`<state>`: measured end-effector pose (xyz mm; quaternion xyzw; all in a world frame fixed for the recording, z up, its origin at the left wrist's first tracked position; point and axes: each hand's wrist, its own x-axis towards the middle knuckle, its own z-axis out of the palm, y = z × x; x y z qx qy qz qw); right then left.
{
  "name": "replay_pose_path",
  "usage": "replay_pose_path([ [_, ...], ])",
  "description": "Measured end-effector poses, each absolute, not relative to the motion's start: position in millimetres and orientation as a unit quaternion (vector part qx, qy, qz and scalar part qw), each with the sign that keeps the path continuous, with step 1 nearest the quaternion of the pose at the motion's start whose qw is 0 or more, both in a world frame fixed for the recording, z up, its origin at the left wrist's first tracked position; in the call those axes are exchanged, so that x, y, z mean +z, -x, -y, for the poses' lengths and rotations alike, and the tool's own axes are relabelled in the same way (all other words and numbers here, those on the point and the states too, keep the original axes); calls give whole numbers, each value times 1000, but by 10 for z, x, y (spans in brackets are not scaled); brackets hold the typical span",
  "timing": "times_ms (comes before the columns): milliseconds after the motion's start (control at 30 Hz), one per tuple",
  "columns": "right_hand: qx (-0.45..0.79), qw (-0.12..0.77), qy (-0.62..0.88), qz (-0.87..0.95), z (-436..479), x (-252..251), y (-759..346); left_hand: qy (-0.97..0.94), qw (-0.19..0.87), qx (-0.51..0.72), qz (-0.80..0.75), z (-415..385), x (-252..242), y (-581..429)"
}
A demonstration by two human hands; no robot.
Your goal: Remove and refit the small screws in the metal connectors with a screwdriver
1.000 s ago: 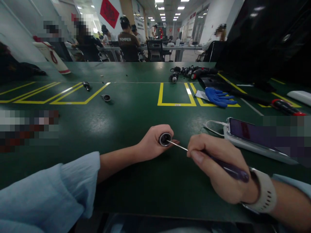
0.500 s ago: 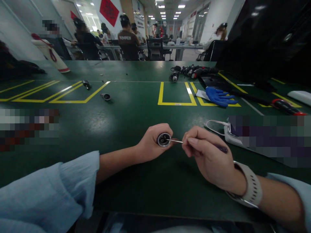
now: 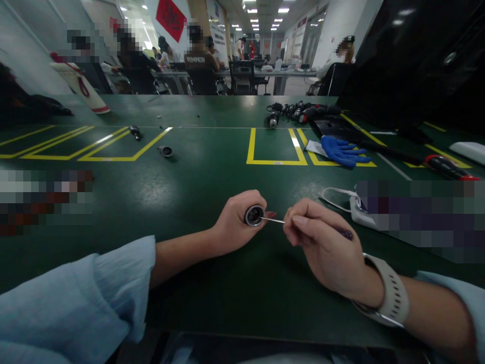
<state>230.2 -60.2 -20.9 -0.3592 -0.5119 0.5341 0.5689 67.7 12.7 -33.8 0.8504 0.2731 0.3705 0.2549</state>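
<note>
My left hand (image 3: 234, 222) is closed around a round metal connector (image 3: 247, 217), its open end facing right and toward me. Dark round contacts show inside the rim. In my right hand (image 3: 328, 247) is a thin screwdriver (image 3: 273, 220), pinched between thumb and fingers, with part of its dark handle showing behind the knuckles. The slim shaft points left, and its tip reaches into the connector's opening. What exactly the tip touches in there is too small to tell.
Two small metal connector parts (image 3: 165, 151) (image 3: 135, 132) lie at the far left. At the back right are a blue glove (image 3: 341, 150), tangled black cables (image 3: 291, 111) and a red-and-black tool (image 3: 443, 166). A white cable (image 3: 335, 189) lies beyond my right hand. Yellow tape (image 3: 278, 163) marks the green table.
The connector and my left hand have shifted very slightly up and left. The screwdriver's tip stays in the opening; my right hand has barely moved.
</note>
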Motion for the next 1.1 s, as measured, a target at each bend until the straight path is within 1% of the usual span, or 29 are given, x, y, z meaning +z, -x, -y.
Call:
replay_pose_path([
  [167, 551, 581, 355, 482, 597, -183, -2276, -845, 268, 380, -266, -142, -353, -679],
  [333, 482, 561, 384, 553, 618, -204, -2308, -854, 232, 369, -286, -141, -357, -684],
  [400, 477, 554, 390, 560, 626, -210, -2312, -859, 213, 364, -291, -137, -355, -686],
  [500, 511, 548, 386, 538, 629, -205, -2299, -858, 209, 369, -289, -134, -354, -684],
  [633, 574, 570, 371, 457, 619, -172, -2256, -849, 233, 383, -280, -145, -364, -676],
  [800, 604, 577, 360, 416, 608, -155, -2234, -837, 259, 388, -284, -157, -364, -679],
  [867, 590, 573, 364, 438, 608, -162, -2252, -835, 259, 388, -293, -152, -359, -683],
  [1000, 522, 548, 393, 523, 626, -180, -2307, -840, 236, 372, -317, -134, -348, -688],
  [1100, 519, 534, 400, 534, 645, -195, -2320, -844, 227, 364, -322, -127, -340, -688],
])
